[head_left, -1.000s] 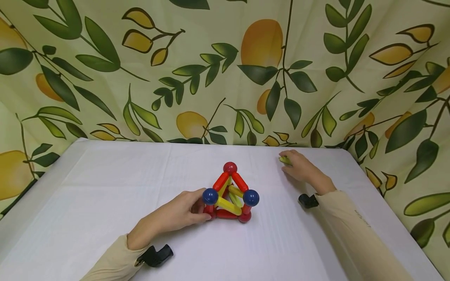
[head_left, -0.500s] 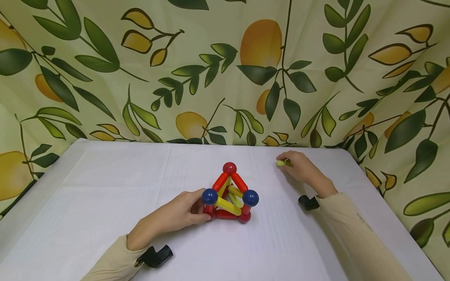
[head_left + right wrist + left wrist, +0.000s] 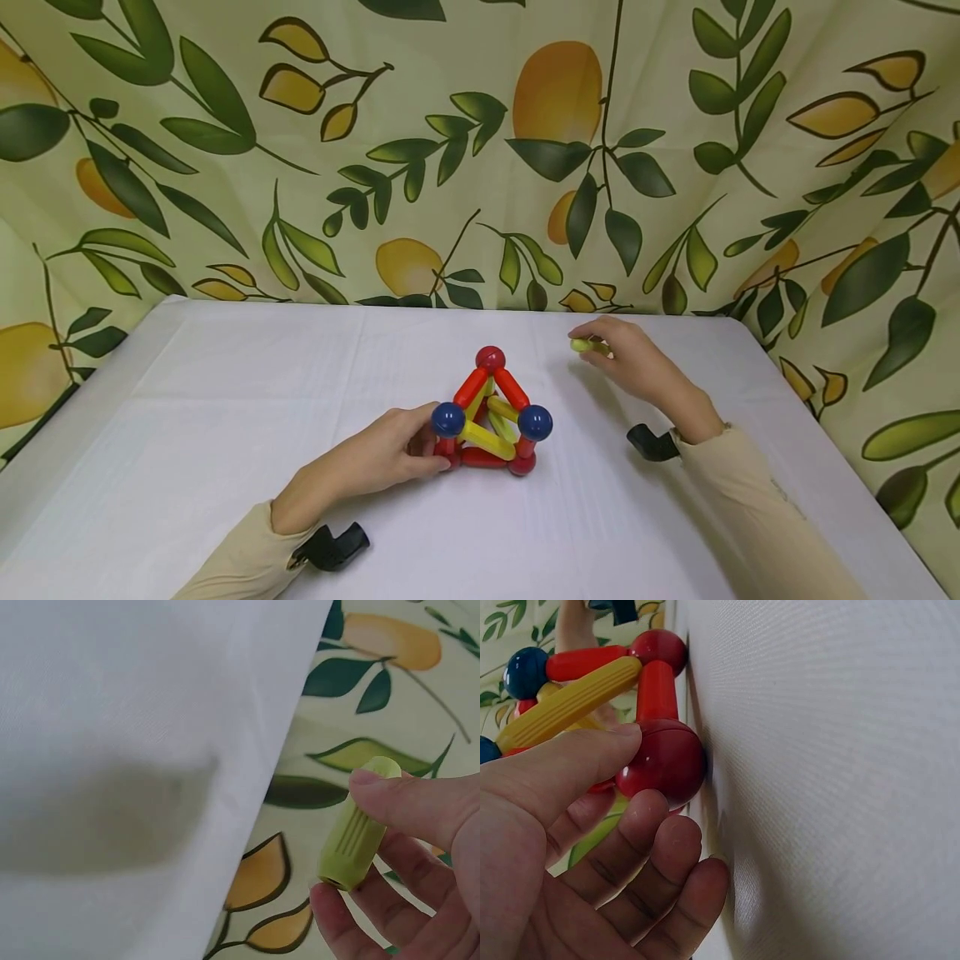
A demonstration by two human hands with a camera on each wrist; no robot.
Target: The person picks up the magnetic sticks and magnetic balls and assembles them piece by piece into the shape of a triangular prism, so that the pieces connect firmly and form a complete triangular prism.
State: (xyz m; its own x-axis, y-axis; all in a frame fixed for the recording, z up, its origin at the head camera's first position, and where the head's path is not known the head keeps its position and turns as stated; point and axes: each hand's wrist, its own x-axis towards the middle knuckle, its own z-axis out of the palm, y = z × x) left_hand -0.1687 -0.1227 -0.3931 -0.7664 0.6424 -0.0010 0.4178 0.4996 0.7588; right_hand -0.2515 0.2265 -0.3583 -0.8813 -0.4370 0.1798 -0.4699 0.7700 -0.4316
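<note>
A frame of magnetic building sticks and balls (image 3: 486,440) stands mid-table, with red and yellow sticks joined by red and blue balls. My left hand (image 3: 378,450) grips its lower left corner; in the left wrist view the thumb rests on the red ball (image 3: 661,765) and the fingertips lie below it. Over the table's far right part, my right hand (image 3: 633,358) pinches a short yellow-green building stick (image 3: 358,829) between thumb and fingers, raised off the cloth. One ribbed side and a lower end of that stick show in the right wrist view.
The table has a white cloth (image 3: 225,400). Behind its far edge and at both sides hangs a curtain (image 3: 450,50) with fruit and leaf print. Black wrist cameras (image 3: 330,546) sit at both sleeves.
My right hand has moved left and lifted the yellow-green stick from the cloth near the far edge. The left hand and the frame have stayed in place.
</note>
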